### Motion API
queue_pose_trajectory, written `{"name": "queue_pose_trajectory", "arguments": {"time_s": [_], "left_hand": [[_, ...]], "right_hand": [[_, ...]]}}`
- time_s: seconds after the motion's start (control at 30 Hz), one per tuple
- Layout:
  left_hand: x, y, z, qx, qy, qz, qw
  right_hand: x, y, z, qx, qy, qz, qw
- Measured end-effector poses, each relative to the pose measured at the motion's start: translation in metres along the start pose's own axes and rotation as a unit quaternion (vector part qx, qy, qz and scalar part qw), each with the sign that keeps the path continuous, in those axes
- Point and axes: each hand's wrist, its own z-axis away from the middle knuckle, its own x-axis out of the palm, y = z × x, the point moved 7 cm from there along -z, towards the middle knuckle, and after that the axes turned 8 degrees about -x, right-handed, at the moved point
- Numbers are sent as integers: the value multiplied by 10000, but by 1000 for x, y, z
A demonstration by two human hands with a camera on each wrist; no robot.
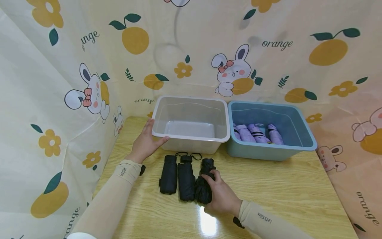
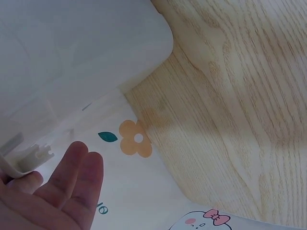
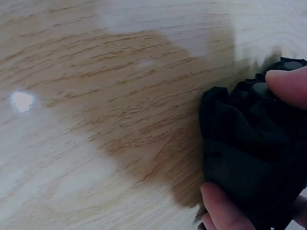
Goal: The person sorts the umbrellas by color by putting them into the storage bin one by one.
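Three black folded umbrellas lie side by side on the table. My right hand grips the rightmost black umbrella, thumb on one side and fingers on the other; its loose, bunched fabric fills the right of the right wrist view. The middle black umbrella and the left black umbrella lie just beside it. At the front left corner of a white bin, my left hand touches the rim. Its fingers look fairly straight in the left wrist view.
To the right of the white bin stands a blue bin holding several purple folded umbrellas. Both bins sit at the back of the wooden table, against a patterned cloth that also rises along the left side.
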Motion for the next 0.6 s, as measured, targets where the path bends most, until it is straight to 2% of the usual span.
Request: {"name": "queue_pose_trajectory", "arguments": {"time_s": [0.4,0.6], "left_hand": [[-1,0,1,72,20,60,10000],[-2,2,2,84,29,95,9999]], "right_hand": [[-4,-1,3,-76,41,85,9999],[-17,-5,14,-163,33,102,9998]]}}
